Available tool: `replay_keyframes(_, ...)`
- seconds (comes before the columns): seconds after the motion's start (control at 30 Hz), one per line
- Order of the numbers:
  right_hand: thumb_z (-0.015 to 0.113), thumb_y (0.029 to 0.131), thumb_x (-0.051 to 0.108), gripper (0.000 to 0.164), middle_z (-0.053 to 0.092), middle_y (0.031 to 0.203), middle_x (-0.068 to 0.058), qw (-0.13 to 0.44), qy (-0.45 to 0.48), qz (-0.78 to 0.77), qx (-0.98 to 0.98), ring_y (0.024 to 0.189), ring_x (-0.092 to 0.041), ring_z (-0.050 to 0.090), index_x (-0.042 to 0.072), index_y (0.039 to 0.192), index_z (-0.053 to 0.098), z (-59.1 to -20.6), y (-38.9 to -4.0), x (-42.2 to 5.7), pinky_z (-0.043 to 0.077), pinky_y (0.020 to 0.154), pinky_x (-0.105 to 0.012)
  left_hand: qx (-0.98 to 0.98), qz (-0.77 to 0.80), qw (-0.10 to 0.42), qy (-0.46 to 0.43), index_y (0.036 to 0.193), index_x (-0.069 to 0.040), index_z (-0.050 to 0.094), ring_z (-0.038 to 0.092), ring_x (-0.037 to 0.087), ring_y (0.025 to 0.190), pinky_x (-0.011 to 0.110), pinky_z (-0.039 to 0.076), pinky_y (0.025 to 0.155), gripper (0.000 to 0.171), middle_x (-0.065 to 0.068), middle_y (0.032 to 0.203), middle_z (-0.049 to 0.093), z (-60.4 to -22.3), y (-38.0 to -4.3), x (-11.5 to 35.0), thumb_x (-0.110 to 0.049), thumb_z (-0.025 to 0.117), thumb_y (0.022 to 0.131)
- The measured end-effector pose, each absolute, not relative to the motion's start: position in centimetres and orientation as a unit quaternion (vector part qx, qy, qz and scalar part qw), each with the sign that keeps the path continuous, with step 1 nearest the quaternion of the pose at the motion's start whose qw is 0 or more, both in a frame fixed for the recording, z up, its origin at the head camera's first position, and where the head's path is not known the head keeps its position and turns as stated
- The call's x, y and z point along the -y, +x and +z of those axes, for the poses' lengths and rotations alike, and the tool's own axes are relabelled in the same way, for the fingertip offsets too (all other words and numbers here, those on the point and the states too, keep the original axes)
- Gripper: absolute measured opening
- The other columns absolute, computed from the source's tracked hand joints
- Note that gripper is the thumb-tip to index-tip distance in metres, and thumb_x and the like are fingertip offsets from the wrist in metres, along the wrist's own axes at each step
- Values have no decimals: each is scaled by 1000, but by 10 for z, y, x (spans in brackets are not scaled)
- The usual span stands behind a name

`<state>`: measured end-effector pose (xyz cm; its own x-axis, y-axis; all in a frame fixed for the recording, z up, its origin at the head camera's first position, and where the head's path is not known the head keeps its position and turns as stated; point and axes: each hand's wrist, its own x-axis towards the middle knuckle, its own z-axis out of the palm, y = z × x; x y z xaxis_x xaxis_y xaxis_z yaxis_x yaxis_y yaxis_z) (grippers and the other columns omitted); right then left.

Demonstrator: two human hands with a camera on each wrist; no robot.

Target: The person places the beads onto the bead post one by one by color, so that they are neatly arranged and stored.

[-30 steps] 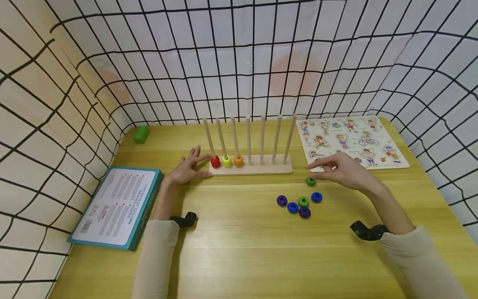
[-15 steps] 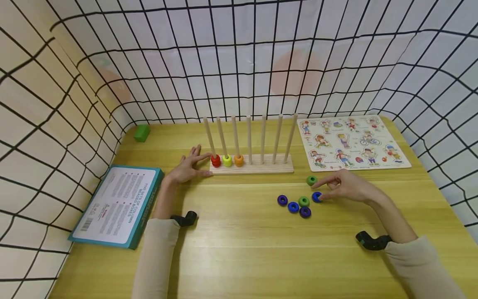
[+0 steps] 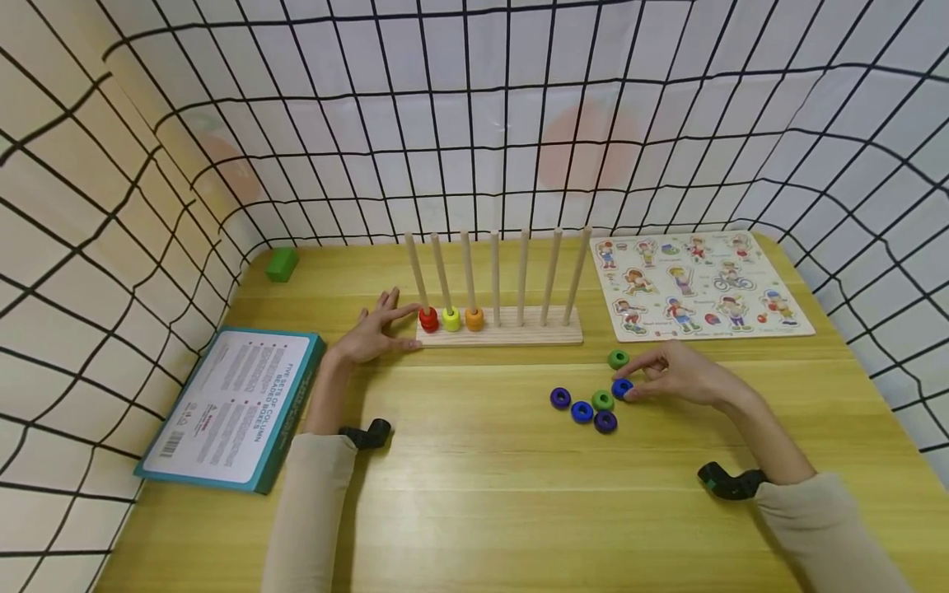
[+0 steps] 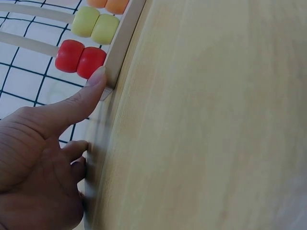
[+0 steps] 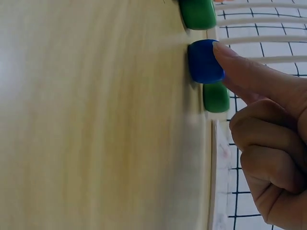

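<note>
Beside the left end of a wooden peg rack (image 3: 534,333), my left hand (image 3: 365,336) rests on the table, its thumb and index finger touching the rack. The thumb lies at the base's corner near two red beads (image 4: 80,59). Yellow beads (image 3: 451,319) and orange beads (image 3: 474,319) sit on neighbouring pegs; the other pegs are bare. My right hand (image 3: 685,375) pinches a blue bead (image 3: 622,389) between thumb and index finger, at the tabletop. Around it lie a green bead (image 3: 618,358), another green bead (image 3: 603,400), a second blue bead (image 3: 582,412) and two purple beads (image 3: 605,422).
A picture puzzle board (image 3: 704,288) lies at the back right. On the left are a teal-edged box (image 3: 230,408) and a green block (image 3: 282,264). Black netting (image 3: 504,148) surrounds the back and sides of the wooden table (image 3: 504,511).
My right hand has come down from above the far green bead to the blue bead, which has shifted slightly left in its pinch. The left hand stays at the rack.
</note>
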<state>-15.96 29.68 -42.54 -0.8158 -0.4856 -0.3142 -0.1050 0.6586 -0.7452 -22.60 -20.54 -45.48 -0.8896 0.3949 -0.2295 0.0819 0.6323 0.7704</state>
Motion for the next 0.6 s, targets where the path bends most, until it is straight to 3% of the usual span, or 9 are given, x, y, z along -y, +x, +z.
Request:
replay_keyframes(0.37,78,93,24,27,47,65,5,229,-194,-376,-877,52,-1,30,10,115,79,-418,-163,-293,29,51,-19,-881,412,195,126,160,-17,41,-21,27,161,57,-23,126,73,10,175,-11,-452,-223,204,-26,75,96)
replay_keyframes(0.6,77,94,29,23,28,59,8,148,-194,-372,-896,49,-4,24,20,115,80,-374,-166,-282,28,48,-25,-881,412,194,130,160,-15,40,-22,29,161,59,-24,125,74,12,175,-12,-454,-225,204,-25,75,96)
